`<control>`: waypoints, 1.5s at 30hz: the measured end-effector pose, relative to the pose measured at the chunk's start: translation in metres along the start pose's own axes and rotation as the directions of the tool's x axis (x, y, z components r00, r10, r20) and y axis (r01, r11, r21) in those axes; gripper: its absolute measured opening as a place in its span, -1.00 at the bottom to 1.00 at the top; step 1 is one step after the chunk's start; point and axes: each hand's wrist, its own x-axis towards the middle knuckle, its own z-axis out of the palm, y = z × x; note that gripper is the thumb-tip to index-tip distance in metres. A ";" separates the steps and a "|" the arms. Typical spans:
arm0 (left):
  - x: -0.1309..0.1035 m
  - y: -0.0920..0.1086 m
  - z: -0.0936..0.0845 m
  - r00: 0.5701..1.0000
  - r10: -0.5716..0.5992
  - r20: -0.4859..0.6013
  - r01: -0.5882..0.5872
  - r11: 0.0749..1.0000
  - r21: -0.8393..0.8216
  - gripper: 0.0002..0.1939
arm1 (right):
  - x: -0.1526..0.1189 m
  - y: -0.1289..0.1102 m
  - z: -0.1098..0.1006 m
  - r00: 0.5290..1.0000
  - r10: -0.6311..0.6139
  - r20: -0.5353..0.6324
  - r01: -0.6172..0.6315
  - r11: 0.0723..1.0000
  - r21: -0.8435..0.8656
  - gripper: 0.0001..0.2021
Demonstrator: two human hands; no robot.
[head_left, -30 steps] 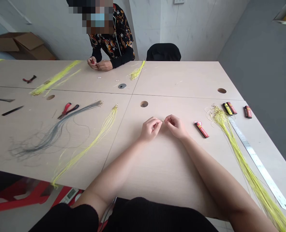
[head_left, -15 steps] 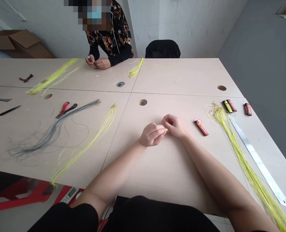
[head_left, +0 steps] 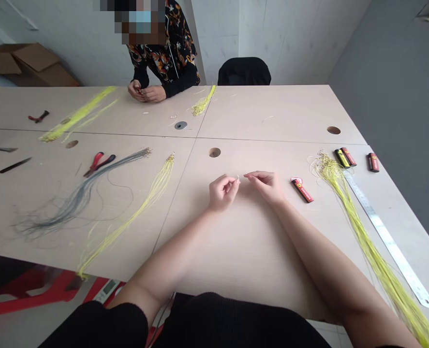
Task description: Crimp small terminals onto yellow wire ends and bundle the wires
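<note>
Over the middle of the pale table (head_left: 199,261), my left hand (head_left: 223,192) pinches a tiny pale piece (head_left: 238,178) that sticks up from its fingertips. Facing it, my right hand (head_left: 265,184) has its thumb and forefinger pressed together; whatever is between them is too small to make out. A narrow gap separates the two hands. Right of my right hand lies a red and black lighter (head_left: 302,190) on a small label. A bundle of yellow strands (head_left: 362,232) runs down the right side, next to a steel ruler (head_left: 392,244).
Left of my hands lie thinner yellow strands (head_left: 141,210), grey strands (head_left: 80,195), red-black pliers (head_left: 98,164) and a black tool (head_left: 14,165). More lighters (head_left: 373,162) are at the right. Across the table, a person's hands (head_left: 147,92) are held together near yellow bundles.
My hands have moved slightly apart and my left hand has risen and turned, showing the tiny piece upright. My right fingers now point left in a pinch.
</note>
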 end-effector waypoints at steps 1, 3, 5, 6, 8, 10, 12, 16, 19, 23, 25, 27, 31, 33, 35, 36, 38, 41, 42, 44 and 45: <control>0.001 -0.002 0.001 0.997 -0.077 -0.014 0.077 0.997 -0.021 -0.72 | 0.000 0.001 -0.001 1.000 0.011 0.002 -0.011 1.000 0.009 -0.69; 0.002 -0.004 0.001 0.990 -0.144 -0.014 0.143 0.988 -0.053 -0.72 | -0.001 0.003 -0.001 0.999 0.029 0.038 -0.030 0.999 0.022 -0.65; 0.003 -0.005 0.002 0.990 -0.141 0.005 0.141 0.988 -0.056 -0.72 | -0.002 0.005 -0.002 0.994 0.032 0.100 -0.036 0.999 0.038 -0.58; 0.004 -0.005 0.002 0.991 -0.135 0.014 0.136 0.989 -0.051 -0.72 | -0.003 0.005 -0.002 0.991 0.028 0.130 -0.035 0.998 0.046 -0.55; 0.004 -0.004 0.002 0.992 -0.123 0.028 0.124 0.992 -0.035 -0.72 | -0.004 0.006 -0.003 0.986 0.014 0.169 -0.025 0.998 0.061 -0.51; 0.004 -0.004 0.001 0.993 -0.115 0.032 0.115 0.993 -0.021 -0.72 | -0.004 0.006 -0.003 0.984 0.004 0.180 -0.016 0.998 0.068 -0.50; 0.005 -0.004 0.001 0.993 -0.115 0.029 0.115 0.993 -0.012 -0.71 | -0.004 0.006 -0.003 0.983 0.000 0.182 -0.013 0.997 0.070 -0.51; 0.005 -0.005 0.001 0.991 -0.132 0.029 0.133 0.991 -0.017 -0.71 | -0.004 0.005 -0.003 0.983 -0.004 0.183 -0.009 0.998 0.069 -0.52; 0.006 -0.005 0.001 0.988 -0.152 0.039 0.152 0.988 -0.013 -0.70 | -0.004 0.004 -0.003 0.983 -0.002 0.185 -0.008 0.998 0.056 -0.52; 0.006 -0.004 0.001 0.987 -0.148 0.058 0.149 0.989 -0.016 -0.70 | -0.003 0.003 -0.004 0.978 -0.014 0.207 0.002 0.998 0.060 -0.53; 0.006 -0.003 0.001 0.988 -0.140 0.065 0.141 0.990 -0.024 -0.71 | -0.003 0.003 -0.004 0.977 -0.015 0.211 0.002 0.998 0.064 -0.53; 0.007 -0.003 0.001 0.988 -0.137 0.067 0.139 0.990 -0.029 -0.71 | -0.003 0.003 -0.004 0.978 -0.009 0.210 -0.004 0.998 0.059 -0.53; 0.006 -0.004 0.001 0.988 -0.139 0.072 0.140 0.990 -0.023 -0.71 | -0.003 0.003 -0.003 0.979 0.003 0.205 -0.014 0.999 0.050 -0.53; 0.006 -0.004 0.001 0.988 -0.139 0.069 0.141 0.990 -0.024 -0.70 | -0.003 0.003 -0.003 0.983 0.005 0.184 -0.016 0.998 0.056 -0.53; 0.006 -0.004 0.001 0.987 -0.148 0.067 0.151 0.988 -0.029 -0.69 | -0.003 0.002 -0.004 0.988 0.007 0.154 -0.017 0.998 0.065 -0.53; 0.006 -0.004 0.001 0.986 -0.155 0.067 0.158 0.987 -0.030 -0.69 | -0.003 0.002 -0.004 0.990 0.009 0.139 -0.019 0.997 0.068 -0.53; 0.006 -0.004 0.001 0.984 -0.166 0.070 0.169 0.985 -0.031 -0.70 | -0.002 0.001 -0.003 0.993 0.019 0.114 -0.027 0.997 0.068 -0.53; 0.006 -0.004 0.001 0.981 -0.177 0.075 0.180 0.983 -0.037 -0.71 | -0.001 0.001 -0.001 0.997 0.031 0.067 -0.033 0.999 0.032 -0.54; 0.006 -0.004 0.001 0.980 -0.185 0.076 0.188 0.981 -0.038 -0.71 | -0.001 0.002 0.000 0.998 0.031 0.049 -0.032 0.999 0.010 -0.54; 0.006 -0.004 0.001 0.976 -0.203 0.081 0.207 0.978 -0.039 -0.71 | -0.001 0.002 0.002 1.000 0.021 0.019 -0.020 0.999 -0.035 -0.56; 0.006 -0.004 0.002 0.974 -0.211 0.084 0.215 0.976 -0.040 -0.71 | -0.001 0.002 0.003 1.000 0.012 0.012 -0.012 0.998 -0.055 -0.57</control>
